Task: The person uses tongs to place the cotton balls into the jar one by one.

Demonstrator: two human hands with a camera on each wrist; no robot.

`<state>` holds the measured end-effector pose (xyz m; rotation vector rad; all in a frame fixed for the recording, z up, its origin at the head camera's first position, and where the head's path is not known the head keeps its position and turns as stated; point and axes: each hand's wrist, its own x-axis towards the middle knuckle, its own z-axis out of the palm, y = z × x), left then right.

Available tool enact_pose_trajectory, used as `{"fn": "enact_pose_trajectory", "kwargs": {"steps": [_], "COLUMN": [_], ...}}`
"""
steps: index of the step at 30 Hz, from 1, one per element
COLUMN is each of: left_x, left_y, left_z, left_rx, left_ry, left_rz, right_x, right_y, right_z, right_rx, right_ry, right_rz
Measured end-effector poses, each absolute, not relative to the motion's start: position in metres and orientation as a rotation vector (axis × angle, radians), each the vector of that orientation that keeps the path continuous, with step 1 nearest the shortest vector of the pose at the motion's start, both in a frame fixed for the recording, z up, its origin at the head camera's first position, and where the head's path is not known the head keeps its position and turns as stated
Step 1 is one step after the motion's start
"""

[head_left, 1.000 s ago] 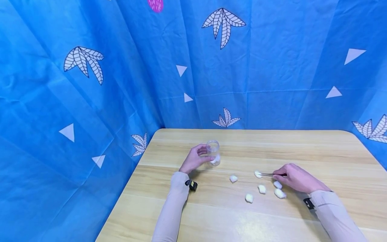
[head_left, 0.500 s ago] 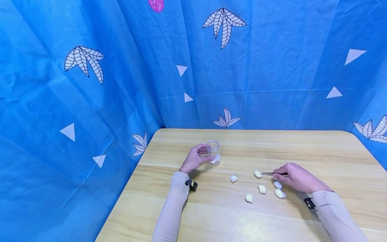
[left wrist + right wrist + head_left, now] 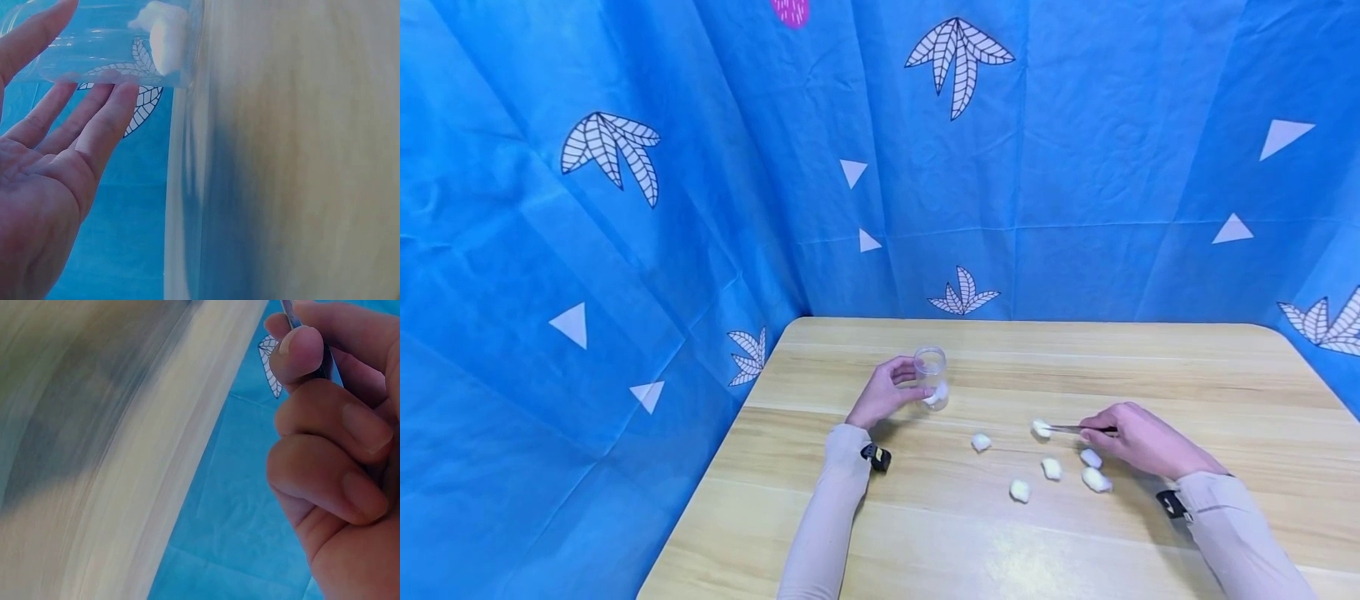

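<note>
Head: left hand (image 3: pixel 882 393) grips a jar (image 3: pixel 929 381) toward the table's (image 3: pixel 925 533) far-left corner; right hand (image 3: pixel 1138 437) pinches tweezers (image 3: pixel 1066 428) at a mid-table cotton ball (image 3: pixel 1041 428), likely light, soft, best nipped centrally. Left wrist: jar wall, probably slippery. Right wrist: tweezers' tips unseen.

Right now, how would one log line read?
left hand: holds clear cup | right hand: grips tweezers | tips: at white tuft

Blue sheeting (image 3: pixel 1090 167) hangs at the rear and left; fabric creased (one horizontal fold line crosses the rear panel); print comprises white leaf sprays (image 3: pixel 964 71), pale triangles (image 3: pixel 1283 137) and one pink shape (image 3: pixel 792 12), the last cut off at the upper edge of view; surface (image 3: pixel 1150 358) of light wood grain, far corners rounded; bright glare (image 3: pixel 1030 575) noted on its near part.
</note>
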<state>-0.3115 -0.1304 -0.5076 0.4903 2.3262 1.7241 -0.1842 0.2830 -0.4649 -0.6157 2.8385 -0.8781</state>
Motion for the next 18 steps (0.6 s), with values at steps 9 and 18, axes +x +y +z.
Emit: {"fn": "enact_pose_trajectory", "kwargs": {"steps": [9,18], "left_x": [-0.3132,-0.3141], "left_y": [-0.1306,-0.1310], "left_z": [-0.5091,-0.5075], "left_rx": [0.488,0.494], "left_ry": [2.315,2.310], "left_rz": [1.724,1.723], "right_x": [-0.1847,-0.1860], "right_y": [0.2833,0.2839], "right_z": [-0.4621,-0.4599], "right_rx": [-0.642,-0.647], "right_ry": [2.857,2.881], "right_rz": [-0.877,-0.841]}}
